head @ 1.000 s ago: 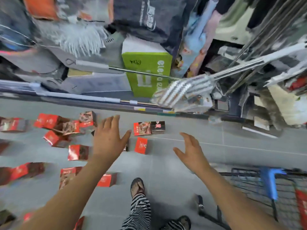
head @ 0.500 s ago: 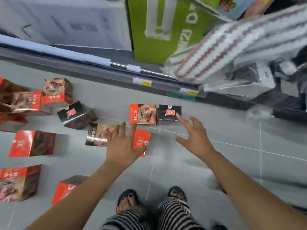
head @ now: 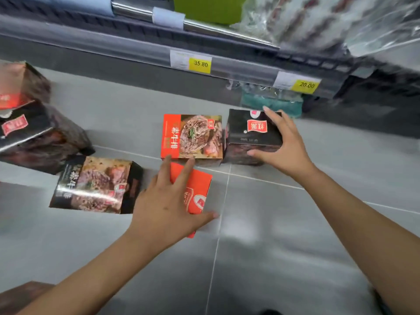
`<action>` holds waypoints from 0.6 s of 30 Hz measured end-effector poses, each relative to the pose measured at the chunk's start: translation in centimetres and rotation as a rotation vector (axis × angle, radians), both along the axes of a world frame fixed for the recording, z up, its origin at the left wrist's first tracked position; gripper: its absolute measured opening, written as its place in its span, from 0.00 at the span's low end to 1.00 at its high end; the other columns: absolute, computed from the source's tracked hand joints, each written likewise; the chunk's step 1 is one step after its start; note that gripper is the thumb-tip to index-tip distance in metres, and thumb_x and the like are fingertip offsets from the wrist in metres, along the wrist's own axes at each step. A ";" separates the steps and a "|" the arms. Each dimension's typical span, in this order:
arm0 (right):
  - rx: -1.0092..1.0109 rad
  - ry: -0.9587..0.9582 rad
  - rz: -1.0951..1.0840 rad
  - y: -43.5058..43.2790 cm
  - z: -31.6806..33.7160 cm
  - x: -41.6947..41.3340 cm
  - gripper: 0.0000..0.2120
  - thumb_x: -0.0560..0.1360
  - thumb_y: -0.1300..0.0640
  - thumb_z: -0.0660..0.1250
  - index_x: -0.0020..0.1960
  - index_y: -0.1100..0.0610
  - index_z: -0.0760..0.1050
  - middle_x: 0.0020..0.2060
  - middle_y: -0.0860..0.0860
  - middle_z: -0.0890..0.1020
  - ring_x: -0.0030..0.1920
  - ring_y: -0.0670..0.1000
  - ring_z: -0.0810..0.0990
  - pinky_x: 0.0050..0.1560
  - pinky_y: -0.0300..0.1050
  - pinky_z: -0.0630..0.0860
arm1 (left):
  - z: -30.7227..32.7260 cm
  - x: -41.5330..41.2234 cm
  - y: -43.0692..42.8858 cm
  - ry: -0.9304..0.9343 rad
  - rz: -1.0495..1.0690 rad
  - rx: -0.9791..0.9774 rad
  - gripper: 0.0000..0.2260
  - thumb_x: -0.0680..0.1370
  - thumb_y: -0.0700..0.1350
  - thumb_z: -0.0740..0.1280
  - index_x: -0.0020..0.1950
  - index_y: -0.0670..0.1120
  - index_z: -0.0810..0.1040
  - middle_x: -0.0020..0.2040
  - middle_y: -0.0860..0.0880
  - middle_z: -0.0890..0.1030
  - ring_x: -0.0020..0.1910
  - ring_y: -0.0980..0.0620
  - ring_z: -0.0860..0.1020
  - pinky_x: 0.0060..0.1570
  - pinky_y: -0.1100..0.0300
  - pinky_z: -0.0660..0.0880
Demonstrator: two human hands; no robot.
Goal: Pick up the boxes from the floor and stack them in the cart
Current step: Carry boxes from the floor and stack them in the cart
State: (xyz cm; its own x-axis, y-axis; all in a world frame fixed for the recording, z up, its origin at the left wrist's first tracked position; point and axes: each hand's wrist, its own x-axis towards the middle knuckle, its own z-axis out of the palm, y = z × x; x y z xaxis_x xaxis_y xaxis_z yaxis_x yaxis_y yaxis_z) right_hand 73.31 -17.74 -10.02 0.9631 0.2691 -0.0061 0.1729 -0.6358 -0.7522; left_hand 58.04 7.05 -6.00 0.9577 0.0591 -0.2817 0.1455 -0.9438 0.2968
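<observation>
Counting 6 boxes on the floor (head: pixel 261 223) w/ 2 price tags on the shelf edge behind. Left hand (head: pixel 168 205) spread flat over the small red box (head: pixel 197 189). Right hand (head: pixel 284 142) wraps the black box (head: pixel 252 130), thumb on its front, fingers on top.

Several boxes lie on the grey tiled floor. A red box (head: pixel 193 136) with a steak picture lies flat — just beside it stands a black box (head: pixel 252 133) with a red label on top. A plain red box (head: pixel 196 192) lies nearer, tilted. Left of it — a dark box (head: pixel 95 184) with a meat picture.
</observation>
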 end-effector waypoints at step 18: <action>0.117 -0.103 -0.145 0.4 -3.6 -5.1 0.42 0.66 0.62 0.78 0.70 0.42 0.59 0.66 0.58 0.64 0.67 0.49 0.67 0.57 0.24 0.69 | 1.4 0.2 -1.3 0.119 0.145 -0.046 0.41 0.67 0.60 0.70 0.72 0.63 0.49 0.50 0.53 0.59 0.40 0.48 0.72 0.36 0.59 0.68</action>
